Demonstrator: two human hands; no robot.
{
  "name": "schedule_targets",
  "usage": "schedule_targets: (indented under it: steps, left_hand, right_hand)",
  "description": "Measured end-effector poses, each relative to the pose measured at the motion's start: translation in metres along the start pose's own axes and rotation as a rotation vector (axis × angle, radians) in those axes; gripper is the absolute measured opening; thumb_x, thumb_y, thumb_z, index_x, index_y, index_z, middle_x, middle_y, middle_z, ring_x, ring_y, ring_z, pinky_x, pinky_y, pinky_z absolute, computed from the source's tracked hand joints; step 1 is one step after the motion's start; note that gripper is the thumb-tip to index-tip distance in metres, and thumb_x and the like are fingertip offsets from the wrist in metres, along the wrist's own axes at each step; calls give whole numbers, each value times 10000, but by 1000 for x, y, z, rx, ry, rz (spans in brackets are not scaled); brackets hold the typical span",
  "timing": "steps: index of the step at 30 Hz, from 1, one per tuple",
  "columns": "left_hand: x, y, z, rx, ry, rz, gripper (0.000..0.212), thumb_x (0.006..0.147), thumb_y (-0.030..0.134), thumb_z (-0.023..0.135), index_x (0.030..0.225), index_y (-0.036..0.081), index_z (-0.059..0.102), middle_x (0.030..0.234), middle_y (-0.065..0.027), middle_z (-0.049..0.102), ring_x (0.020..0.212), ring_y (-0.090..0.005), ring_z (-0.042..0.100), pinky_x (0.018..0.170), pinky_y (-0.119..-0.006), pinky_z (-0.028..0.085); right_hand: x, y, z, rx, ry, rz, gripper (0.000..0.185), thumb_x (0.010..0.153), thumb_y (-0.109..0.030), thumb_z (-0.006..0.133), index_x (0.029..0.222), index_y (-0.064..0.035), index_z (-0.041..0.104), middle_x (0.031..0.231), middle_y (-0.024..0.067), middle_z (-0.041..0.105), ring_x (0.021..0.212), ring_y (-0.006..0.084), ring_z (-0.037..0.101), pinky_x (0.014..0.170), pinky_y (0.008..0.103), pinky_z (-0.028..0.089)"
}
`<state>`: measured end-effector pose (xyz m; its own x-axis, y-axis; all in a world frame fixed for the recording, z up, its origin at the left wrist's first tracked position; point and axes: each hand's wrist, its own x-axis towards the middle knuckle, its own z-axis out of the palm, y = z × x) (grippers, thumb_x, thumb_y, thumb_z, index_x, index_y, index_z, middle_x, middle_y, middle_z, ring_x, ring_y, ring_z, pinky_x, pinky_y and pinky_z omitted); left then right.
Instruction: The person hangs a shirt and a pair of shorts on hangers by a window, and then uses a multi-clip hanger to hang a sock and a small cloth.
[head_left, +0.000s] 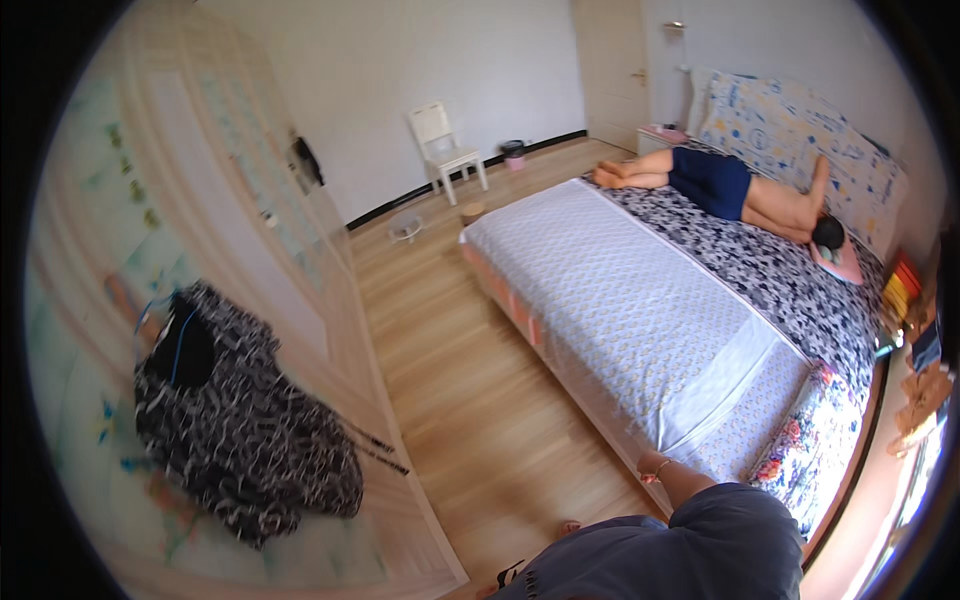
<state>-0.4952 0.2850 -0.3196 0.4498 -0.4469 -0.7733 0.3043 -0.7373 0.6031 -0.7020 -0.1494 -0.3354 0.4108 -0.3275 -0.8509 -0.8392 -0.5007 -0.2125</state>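
Note:
My right hand (649, 460), with a bracelet at the wrist, is at the near side edge of the bed. It grips the edge of a pale patterned bed sheet (600, 300); folds in the cloth run together at the hand, and most of the fingers are hidden. The sheet covers the near half of the mattress, and a folded-back strip (720, 375) shows its plain underside. Beyond it lies a black-and-white patterned sheet (675, 232). A rolled floral bundle of bedding (802, 435) rests at the near right end. My left hand is out of view.
A person (712, 184) in dark blue shorts lies on the bed's far side. A black-and-white garment (247, 420) hangs on the wardrobe (300, 300) at left. A white chair (450, 154), a bin (514, 154) and a low stool (472, 213) stand towards the back wall.

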Motion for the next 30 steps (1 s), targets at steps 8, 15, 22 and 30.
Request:
schedule_targets:
  steps: [8, 15, 22, 30]
  left_hand:
    - [85, 127, -4, 120, -123, 84, 129, 722, 99, 487, 770, -4, 549, 666, -88, 564, 603, -153, 536, 533, -279, 434]
    - [182, 231, -45, 344, -275, 79, 124, 725, 100, 486, 766, -1, 544, 661, -88, 561, 591, -154, 534, 522, -278, 434]
    - [277, 391, -23, 807, -612, 197, 118, 729, 101, 485, 762, 3, 540, 655, -87, 558, 579, -155, 531, 511, -277, 434]
    - [270, 436, 129, 1335, -1059, 310, 112, 732, 103, 483, 757, 6, 535, 648, -86, 555, 566, -156, 529, 499, -275, 434]
  right_hand:
    - [59, -37, -11, 44, -49, -140, 182, 727, -86, 437, 647, -13, 584, 597, 80, 582, 477, 171, 554, 466, 299, 444]
    - [77, -143, -70, 300, 10, -282, 134, 675, -101, 514, 605, -24, 598, 579, 85, 577, 491, 184, 547, 446, 352, 430]
    - [41, -121, -111, 566, 464, -41, 224, 747, -182, 419, 821, -24, 558, 633, 89, 586, 535, 185, 567, 500, 307, 446]
    - [-55, -111, 62, 1156, 504, 588, 171, 719, -147, 422, 692, -58, 565, 589, 70, 577, 494, 167, 546, 422, 295, 430]
